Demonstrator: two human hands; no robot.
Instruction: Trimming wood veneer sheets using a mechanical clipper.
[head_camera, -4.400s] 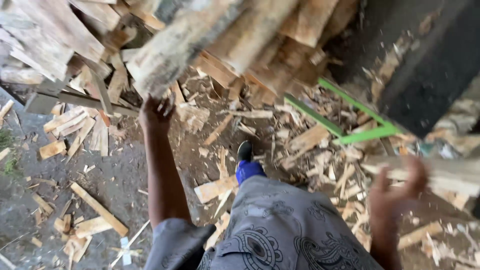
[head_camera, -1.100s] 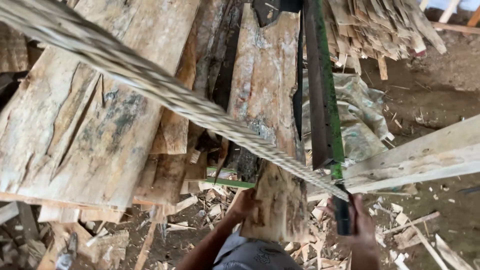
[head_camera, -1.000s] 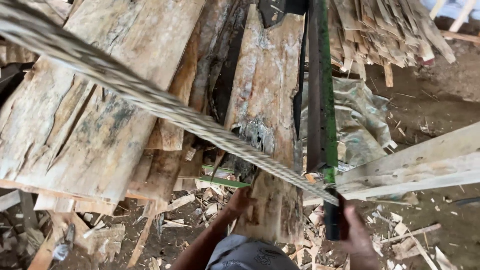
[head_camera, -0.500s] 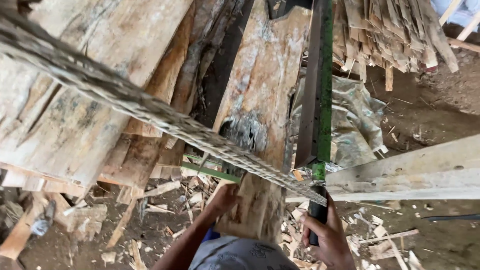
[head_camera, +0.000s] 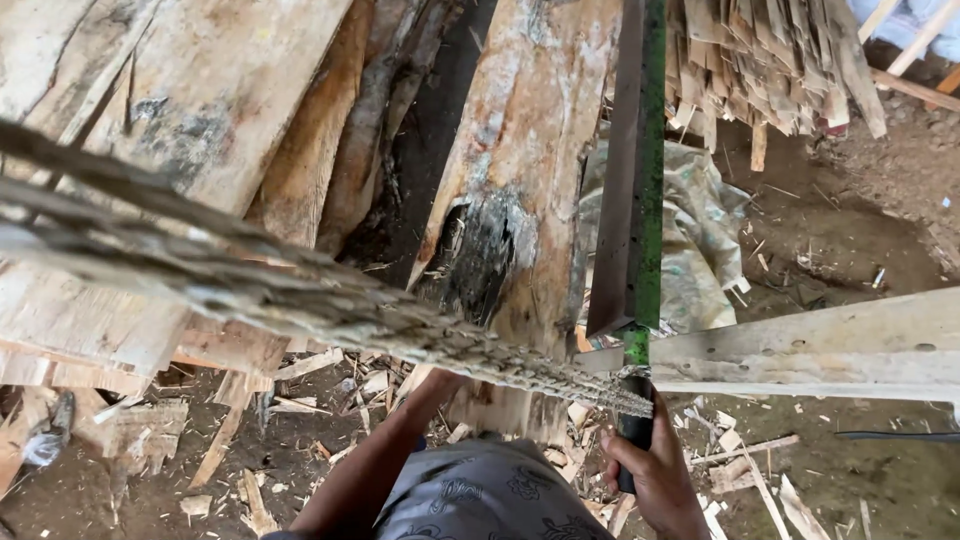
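Note:
A long wooden slab (head_camera: 530, 150) with a dark rotten hollow leans up the middle of the view. My left hand (head_camera: 437, 385) reaches up to its lower end and holds it there; a thick frayed rope (head_camera: 330, 305) crosses in front and hides the fingers. My right hand (head_camera: 652, 472) is closed around the dark handle (head_camera: 634, 430) at the foot of a green metal bar (head_camera: 652, 150), which runs upright beside the slab. The rope's end meets this bar just above my fist.
Wide rough boards (head_camera: 170, 110) lean at the left. A pale plank (head_camera: 810, 350) juts in from the right. A crumpled tarpaulin (head_camera: 700, 230) lies behind the bar, with stacked offcuts (head_camera: 770, 60) above. Wood scraps (head_camera: 300, 365) litter the dirt floor.
The view has drawn nearer, so the rope and slab look larger. Both hands keep their places on the slab end and the handle. Earlier still, both hands were free above the littered ground.

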